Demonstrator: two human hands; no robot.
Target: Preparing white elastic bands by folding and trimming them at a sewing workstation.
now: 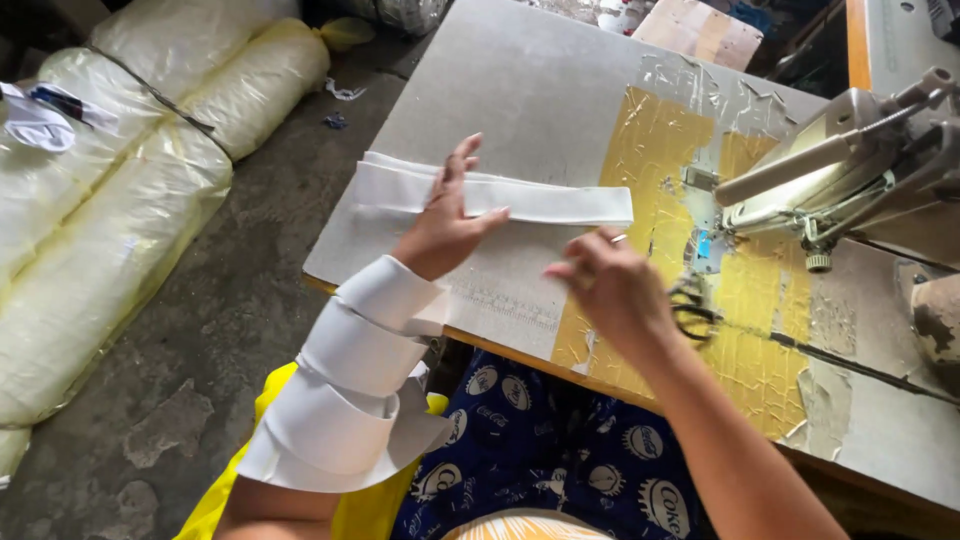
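**White strip pressed flat beside the sewing machine**

Clearly, the left hand lies spread and released on the white fabric strip, pinning it flat to the tabletop, well left of the sewing machine. More strip coils round that forearm, likely to keep it tidy. Nearer the machine, the right hand hovers above the tabletop, fingers loosely curled, grasping nothing visible.

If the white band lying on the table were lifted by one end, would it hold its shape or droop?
Probably droop: the white band lies flat in folded layers, and more of it coils around the left forearm, so it looks floppy. Likely light, since the left hand pins it with flat fingers alone.
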